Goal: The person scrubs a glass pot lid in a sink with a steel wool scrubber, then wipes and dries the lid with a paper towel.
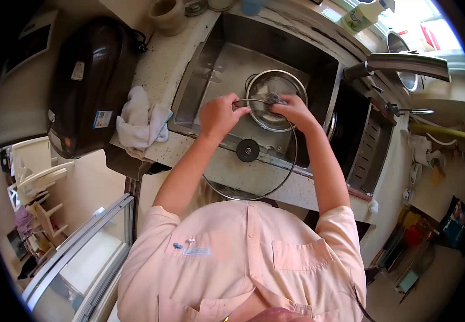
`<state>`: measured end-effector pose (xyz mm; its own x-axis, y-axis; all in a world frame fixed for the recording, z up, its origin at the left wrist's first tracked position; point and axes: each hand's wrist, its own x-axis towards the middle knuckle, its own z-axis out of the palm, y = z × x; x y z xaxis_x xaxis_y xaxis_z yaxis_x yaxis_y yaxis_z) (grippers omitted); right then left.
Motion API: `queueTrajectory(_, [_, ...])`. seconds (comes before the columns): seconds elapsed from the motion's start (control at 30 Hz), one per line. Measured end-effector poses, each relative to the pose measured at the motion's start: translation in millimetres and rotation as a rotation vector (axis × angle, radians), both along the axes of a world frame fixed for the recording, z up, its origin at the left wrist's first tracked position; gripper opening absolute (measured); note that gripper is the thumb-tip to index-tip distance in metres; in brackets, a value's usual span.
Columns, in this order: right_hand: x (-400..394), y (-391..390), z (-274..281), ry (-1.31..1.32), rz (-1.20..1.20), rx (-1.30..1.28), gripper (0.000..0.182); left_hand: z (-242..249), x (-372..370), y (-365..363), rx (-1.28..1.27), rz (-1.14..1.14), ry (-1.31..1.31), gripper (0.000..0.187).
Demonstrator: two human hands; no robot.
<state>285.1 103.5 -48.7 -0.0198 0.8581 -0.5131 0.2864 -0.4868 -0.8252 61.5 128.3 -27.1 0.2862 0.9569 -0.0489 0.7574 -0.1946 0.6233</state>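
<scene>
My left hand grips the metal rim of a round glass pot lid, thumb and fingers closed on its far edge. The lid is tilted over the sink's front edge, its black knob showing near the middle. My right hand is closed on a grey scrubber that looks like steel wool, pressed near the lid's far rim. Beneath the hands, a round metal pot or basin sits in the stainless sink; its contents are partly hidden.
A whitish cloth lies on the counter left of the sink, beside a dark brown appliance. A faucet reaches in from the right, over a second, darker basin. A spray bottle stands at the back right.
</scene>
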Motion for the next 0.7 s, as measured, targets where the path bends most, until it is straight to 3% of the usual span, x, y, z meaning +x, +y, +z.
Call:
queueTrajectory(0.07, [22,-29,18,-0.063,-0.024,-0.124,0.021,-1,0,0,-0.055,0.045,0.011,0.034])
queueTrajectory(0.13, [34,-69,-6,0.033,-0.220,-0.229,0.021,-5,-5,0,-0.125,0.099,0.057,0.035])
queueTrajectory(0.3, [6,-130,12,0.113,-0.584,-0.304,0.021,-9,-12,-10,-0.105,0.204,0.040,0.036])
queueTrajectory(0.33, [-4,-134,20,0.121,-0.618,-0.210,0.021,-9,-17,-13,-0.103,0.218,0.062,0.037])
queueTrajectory(0.53, [12,-122,-2,0.157,-0.451,-0.109,0.020,15,-27,14,-0.257,-0.200,0.293,0.039])
queueTrajectory(0.7, [14,-107,12,0.119,-0.413,-0.115,0.022,-9,46,31,-0.110,-0.700,-0.044,0.042])
